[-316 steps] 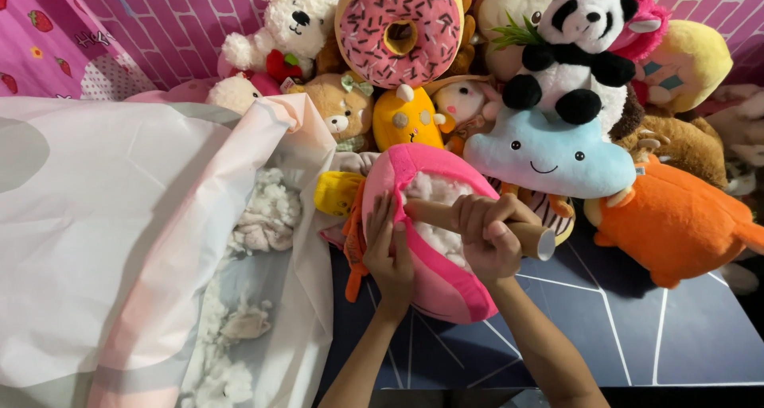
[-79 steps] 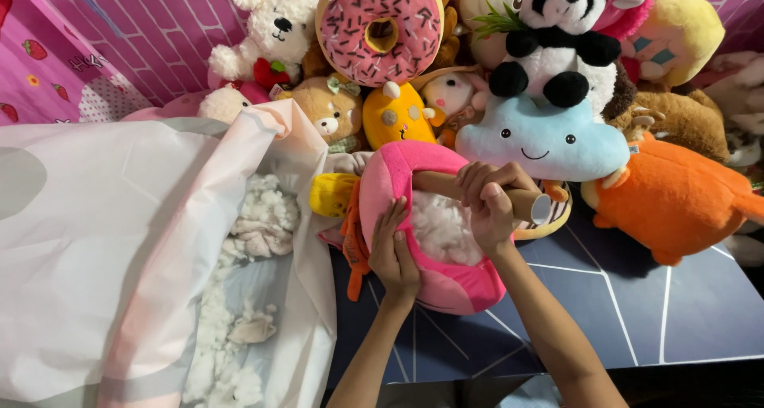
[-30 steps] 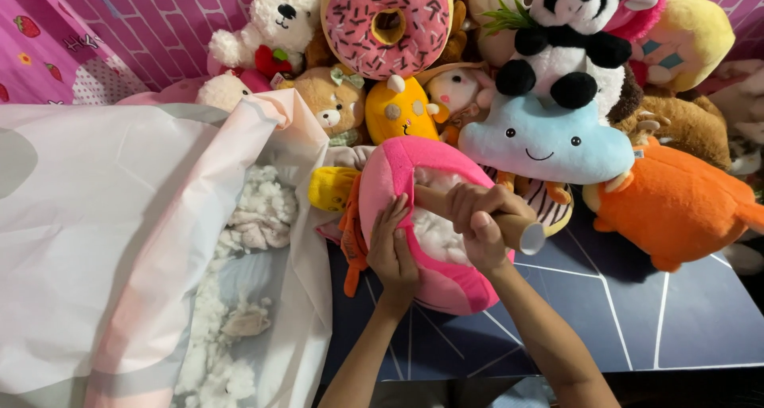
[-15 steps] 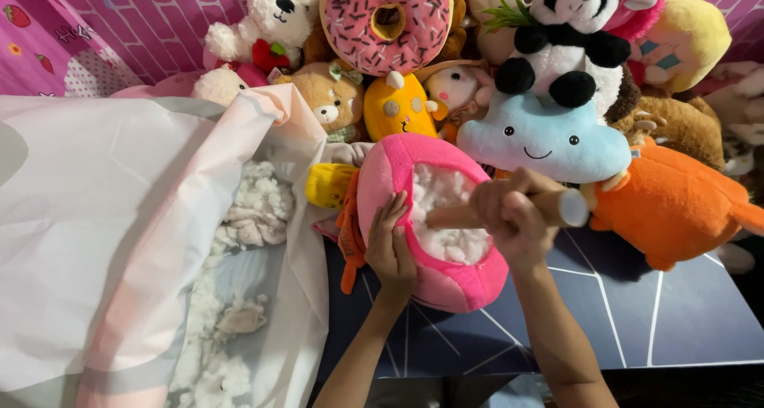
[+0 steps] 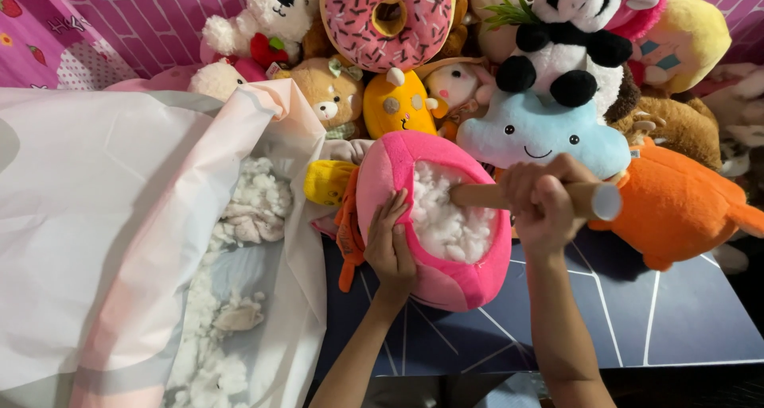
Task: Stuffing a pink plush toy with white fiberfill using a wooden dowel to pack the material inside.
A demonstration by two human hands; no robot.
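Note:
A pink plush toy (image 5: 446, 285) lies open on the dark table, its opening packed with white stuffing (image 5: 446, 217). My left hand (image 5: 390, 249) grips the left rim of that opening. My right hand (image 5: 541, 205) is closed around a wooden stick (image 5: 477, 195) whose tip pokes into the stuffing from the right; the stick's pale end (image 5: 606, 202) sticks out past my fist.
A large white and pink bag (image 5: 119, 217) on the left holds loose white stuffing (image 5: 247, 217). Behind stand several plush toys: a donut (image 5: 386, 18), a panda (image 5: 573, 34), a blue cloud (image 5: 541, 137) and an orange toy (image 5: 676, 205). The dark table (image 5: 660, 312) lies at lower right.
My right hand has drawn the stick to the right and out a little, so its tip now rests in the stuffing near the opening's right side. My left hand stays on the rim.

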